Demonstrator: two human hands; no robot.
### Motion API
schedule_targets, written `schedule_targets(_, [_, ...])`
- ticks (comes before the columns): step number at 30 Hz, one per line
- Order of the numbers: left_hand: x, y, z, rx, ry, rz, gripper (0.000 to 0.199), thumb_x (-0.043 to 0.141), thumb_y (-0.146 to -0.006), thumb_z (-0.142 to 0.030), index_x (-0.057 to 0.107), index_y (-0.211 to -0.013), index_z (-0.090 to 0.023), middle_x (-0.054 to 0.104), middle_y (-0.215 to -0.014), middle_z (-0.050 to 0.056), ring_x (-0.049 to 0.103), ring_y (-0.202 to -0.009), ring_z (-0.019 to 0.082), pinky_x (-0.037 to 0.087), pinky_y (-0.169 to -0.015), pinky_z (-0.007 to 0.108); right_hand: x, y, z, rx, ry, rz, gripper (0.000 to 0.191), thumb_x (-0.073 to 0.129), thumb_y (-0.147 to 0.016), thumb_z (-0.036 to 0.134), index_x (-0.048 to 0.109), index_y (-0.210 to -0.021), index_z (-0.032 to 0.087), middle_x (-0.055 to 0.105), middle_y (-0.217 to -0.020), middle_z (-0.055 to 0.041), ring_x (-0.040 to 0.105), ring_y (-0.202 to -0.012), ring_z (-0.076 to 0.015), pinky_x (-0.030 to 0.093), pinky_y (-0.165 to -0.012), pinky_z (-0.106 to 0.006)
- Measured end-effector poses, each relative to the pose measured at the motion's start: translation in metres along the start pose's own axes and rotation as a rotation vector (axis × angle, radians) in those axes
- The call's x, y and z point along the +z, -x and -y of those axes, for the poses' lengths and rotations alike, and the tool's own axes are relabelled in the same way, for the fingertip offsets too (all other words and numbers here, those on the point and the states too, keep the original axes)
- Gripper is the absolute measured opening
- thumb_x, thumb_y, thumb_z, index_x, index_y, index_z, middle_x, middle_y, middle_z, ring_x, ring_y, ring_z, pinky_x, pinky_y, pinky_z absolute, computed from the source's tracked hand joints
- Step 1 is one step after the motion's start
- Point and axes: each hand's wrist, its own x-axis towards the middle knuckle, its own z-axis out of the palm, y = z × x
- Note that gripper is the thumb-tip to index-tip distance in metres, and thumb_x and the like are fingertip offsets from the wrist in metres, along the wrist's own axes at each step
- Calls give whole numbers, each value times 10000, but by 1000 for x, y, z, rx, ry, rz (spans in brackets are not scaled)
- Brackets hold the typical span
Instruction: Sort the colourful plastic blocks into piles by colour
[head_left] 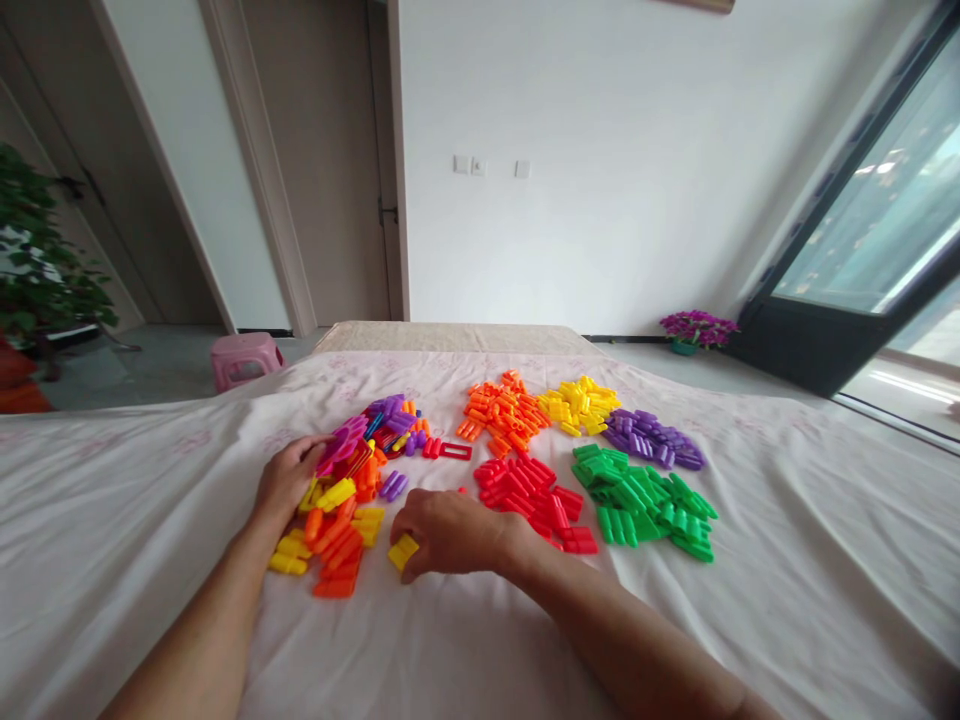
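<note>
A mixed pile of plastic building pieces lies on the left, with pink, orange, yellow, purple, red and blue pieces together. At its left edge my left hand (286, 482) has its fingers closed on the rim of a pink scalloped piece (346, 440), the fingertips partly hidden. My right hand (442, 530), to the right of the pile, pinches a yellow ribbed block (403, 552) just above the cloth. Between the hands sit loose orange blocks (341, 550) and yellow blocks (367, 525). A small purple block (393, 486) rests beyond my right fingers.
Sorted heaps spread to the right: red blocks (525, 490), green blocks (649, 500), purple blocks (654, 438), yellow blocks (579, 404) and orange blocks (506, 412). A red rectangular frame (456, 451) lies near the mixed pile. A pale cloth (787, 560) covers the surface. Behind stands a pink stool (246, 360).
</note>
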Motion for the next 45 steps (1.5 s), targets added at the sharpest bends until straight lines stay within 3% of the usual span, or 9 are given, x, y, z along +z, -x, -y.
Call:
schedule_targets(5, [-1, 3, -8, -2, -16, -42, 473, 516, -787, -486, 757, -1071, -194, 767, -1026, 59, 678, -945, 251, 506, -777, 258, 3, -1, -6, 29, -56, -31, 424, 795, -714, 402, 661, -1074, 222, 681, -965, -23, 615, -822, -178, 396, -631, -237])
schedule_targets(9, [-1, 5, -11, -5, -25, -60, 468, 522, -774, -480, 765, -1054, -195, 775, -965, 47, 682, -902, 249, 511, -722, 256, -22, 10, -25, 56, -61, -177, 269, 721, -777, 235, 678, -1041, 215, 693, -959, -15, 611, -829, -145, 391, -673, -218])
schedule_targets(13, [-1, 4, -8, -10, -24, -36, 480, 509, -800, -480, 745, -1107, -195, 768, -1003, 42, 676, -941, 250, 510, -733, 254, -60, 33, -66, 321, 66, -410, 232, 639, -780, 150, 691, -1002, 197, 705, -956, -36, 621, -837, -153, 388, -684, -223])
schedule_targets(22, [1, 1, -6, -24, -35, -44, 459, 486, -825, -456, 728, -1120, -201, 758, -1050, 49, 674, -978, 237, 488, -828, 255, -126, 94, -179, 990, 386, -638, 387, 570, -839, 173, 638, -1221, 178, 642, -1223, -136, 629, -1032, -255, 432, -765, -298])
schedule_targets(26, [1, 3, -9, -24, -23, -47, 447, 486, -828, -444, 725, -1110, -193, 757, -1047, 52, 673, -977, 235, 489, -801, 252, -110, 69, -157, 899, 315, -668, 338, 556, -873, 232, 660, -1195, 227, 641, -1237, -87, 628, -1033, -232, 441, -772, -294])
schedule_targets(30, [2, 4, -10, -10, -1, -38, 439, 481, -841, -433, 717, -1122, -193, 753, -1058, 53, 668, -994, 230, 485, -831, 255, -69, 5, -95, 563, 221, -481, 256, 594, -877, 347, 720, -1078, 251, 694, -1103, -60, 599, -1056, -220, 432, -826, -287])
schedule_targets(34, [2, 3, -7, 1, 61, -30, 463, 494, -845, -455, 708, -1153, -184, 748, -1081, 67, 667, -1008, 237, 491, -855, 269, -40, -55, -49, 485, 233, -446, 382, 602, -855, 496, 715, -1104, 228, 664, -1134, -107, 547, -1113, -274, 429, -878, -358])
schedule_targets(39, [2, 0, -6, 35, 125, -38, 509, 482, -852, -499, 712, -1150, -155, 735, -1136, 94, 655, -1061, 249, 479, -921, 290, -25, -95, -40, 605, 241, -445, 438, 621, -803, 530, 703, -1070, 192, 650, -1141, -138, 531, -1123, -313, 404, -921, -416])
schedule_targets(45, [4, -3, -4, 37, 94, -34, 498, 496, -846, -523, 729, -1097, -162, 739, -1116, 92, 642, -1086, 263, 452, -969, 316, -8, -99, -43, 566, 240, -489, 378, 632, -802, 467, 651, -1071, 202, 669, -1106, -108, 539, -1094, -292, 364, -906, -399])
